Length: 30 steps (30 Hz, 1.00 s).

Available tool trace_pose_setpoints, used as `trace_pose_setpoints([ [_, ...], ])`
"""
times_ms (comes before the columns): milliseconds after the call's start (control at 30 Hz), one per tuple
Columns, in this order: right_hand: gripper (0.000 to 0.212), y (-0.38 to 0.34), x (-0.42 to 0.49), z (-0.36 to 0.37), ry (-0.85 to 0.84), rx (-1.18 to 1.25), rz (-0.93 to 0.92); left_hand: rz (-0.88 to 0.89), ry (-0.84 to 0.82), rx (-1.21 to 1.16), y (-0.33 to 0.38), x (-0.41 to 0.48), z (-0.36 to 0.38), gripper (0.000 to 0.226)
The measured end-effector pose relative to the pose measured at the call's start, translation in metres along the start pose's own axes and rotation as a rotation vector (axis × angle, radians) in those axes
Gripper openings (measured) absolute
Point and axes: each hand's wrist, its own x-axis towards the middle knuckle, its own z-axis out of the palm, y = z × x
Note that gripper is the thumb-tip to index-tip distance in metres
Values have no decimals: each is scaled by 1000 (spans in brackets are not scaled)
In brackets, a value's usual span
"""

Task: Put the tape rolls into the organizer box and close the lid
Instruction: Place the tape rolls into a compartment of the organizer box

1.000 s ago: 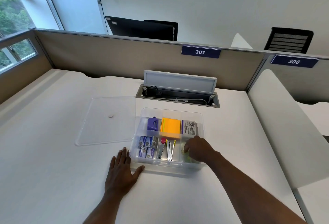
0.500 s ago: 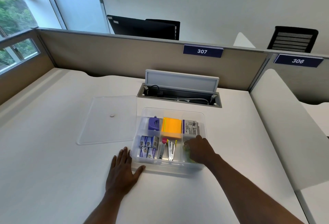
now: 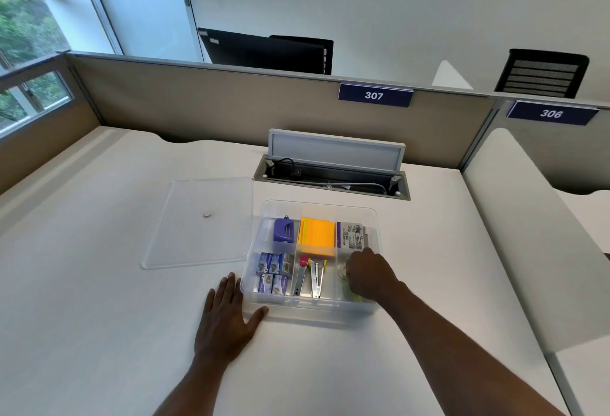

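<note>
Your left hand (image 3: 227, 318) flat and spread on the counter (image 3: 99, 333), touching organizer box (image 3: 317, 209) corner, your right hand (image 3: 369, 275) in its near-right compartment over clear tape rolls (image 3: 343, 273), grip hidden, can't tell, lid (image 3: 201, 220) off, flat beside box

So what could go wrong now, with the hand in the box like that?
1. The tape rolls under the right hand may sit too tall in the near-right compartment, so the lid might not shut flat.
2. Pulling out, that hand could nudge the organizer box; only the left hand steadies it.
</note>
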Motion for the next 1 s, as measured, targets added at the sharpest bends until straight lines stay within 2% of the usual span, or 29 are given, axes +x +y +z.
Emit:
trace_pose_setpoints([
  [400,28,-4,0,8,75,-1,-61,-1,1,-5,0,-1,0,96],
  [1000,35,-2,4,4,-20,44,39,-1,6,-18,2,-1,-2,97],
])
